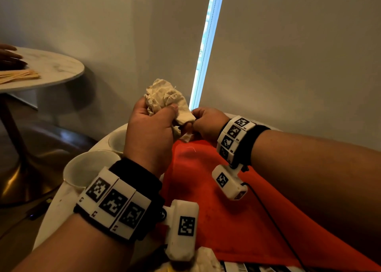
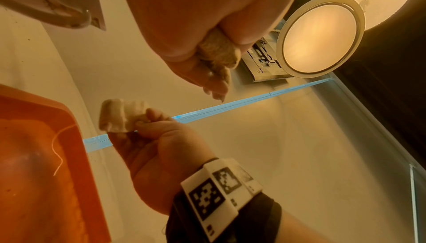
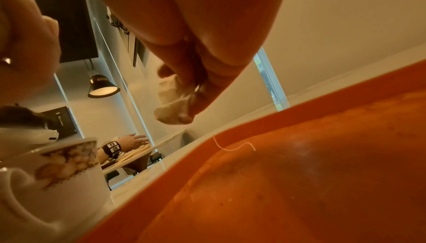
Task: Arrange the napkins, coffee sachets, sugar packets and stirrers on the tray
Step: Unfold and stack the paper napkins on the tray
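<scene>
Your orange tray (image 1: pixel 237 210) sits on the white counter (image 1: pixel 61 201) by the blinds.
Both your left hand (image 1: pixel 150 131) and right hand (image 1: pixel 208 123) grip one crumpled napkin (image 1: pixel 167 98); only the right wrist view shows the patterned cup (image 3: pixel 57 174).

A crumpled napkin (image 1: pixel 165 98) is held up between two hands above the far end of a tray (image 1: pixel 216 199), the left hand (image 1: pixel 150 127) gripping its bulk and the right hand (image 1: pixel 206 123) pinching its lower end. Two cups (image 1: pixel 86 168) stand on the table just left of the tray, one behind the other. A second round table (image 1: pixel 51 65) stands well apart to the far left, with stirrers (image 1: pixel 18 76) lying on it.
</scene>
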Available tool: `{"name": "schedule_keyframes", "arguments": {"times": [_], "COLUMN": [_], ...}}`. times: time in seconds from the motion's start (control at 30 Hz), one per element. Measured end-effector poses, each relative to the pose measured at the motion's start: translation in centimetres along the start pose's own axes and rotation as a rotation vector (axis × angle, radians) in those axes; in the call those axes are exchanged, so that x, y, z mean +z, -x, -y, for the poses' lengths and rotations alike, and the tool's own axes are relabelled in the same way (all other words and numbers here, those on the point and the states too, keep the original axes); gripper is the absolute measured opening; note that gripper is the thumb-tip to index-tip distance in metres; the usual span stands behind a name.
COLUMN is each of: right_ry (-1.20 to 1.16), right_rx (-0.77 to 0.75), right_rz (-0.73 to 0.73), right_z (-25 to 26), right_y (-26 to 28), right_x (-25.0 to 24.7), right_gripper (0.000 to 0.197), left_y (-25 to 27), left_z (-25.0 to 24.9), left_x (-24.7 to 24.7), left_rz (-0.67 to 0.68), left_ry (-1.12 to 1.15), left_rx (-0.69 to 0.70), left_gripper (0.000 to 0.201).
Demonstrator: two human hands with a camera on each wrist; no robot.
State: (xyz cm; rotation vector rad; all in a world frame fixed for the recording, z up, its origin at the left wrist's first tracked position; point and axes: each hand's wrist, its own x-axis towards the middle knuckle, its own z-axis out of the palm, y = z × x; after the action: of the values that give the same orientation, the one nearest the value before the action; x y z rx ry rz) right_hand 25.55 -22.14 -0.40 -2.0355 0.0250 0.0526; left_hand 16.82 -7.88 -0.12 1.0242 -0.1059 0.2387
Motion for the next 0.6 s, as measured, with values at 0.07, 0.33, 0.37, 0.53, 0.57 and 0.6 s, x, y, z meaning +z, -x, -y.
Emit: {"name": "schedule_keyframes", "arguments": {"times": [0.07, 0.33, 0.37, 0.53, 0.57, 0.6], "right_ry": [0.119, 0.288, 0.335, 0.296, 0.256, 0.265], "right_rx": [0.054, 0.112, 0.100, 0.117, 0.126, 0.121], "right_rz": [0.037, 0.169, 0.140, -0.013, -0.013, -0.010], "right_z": [0.0, -0.9, -1.0, -1.8, -1.9, -1.8], "right_y": [0.2, -0.3, -0.4, -0.7, -0.7, -0.6], "right_x": [0.1, 0.2, 0.2, -0.1, -0.4, -0.7], "right_gripper": [0.031, 0.021, 0.022, 0.019, 0.018, 0.019], "left_y": [0.1, 0.0, 0.0, 0.3, 0.4, 0.5], "left_z": [0.0, 0.2, 0.2, 0.0, -0.1, -0.2], "left_x": [0.1, 0.0, 0.1, 0.4, 0.5, 0.7], "left_rz": [0.001, -0.009, -0.006, 0.020, 0.022, 0.022], "left_ry": [0.025, 0.005, 0.004, 0.054, 0.069, 0.079], "left_rx": [-0.013, -0.022, -0.020, -0.023, -0.029, -0.033], "left_gripper": [0.022, 0.024, 0.024, 0.023, 0.024, 0.024]}}
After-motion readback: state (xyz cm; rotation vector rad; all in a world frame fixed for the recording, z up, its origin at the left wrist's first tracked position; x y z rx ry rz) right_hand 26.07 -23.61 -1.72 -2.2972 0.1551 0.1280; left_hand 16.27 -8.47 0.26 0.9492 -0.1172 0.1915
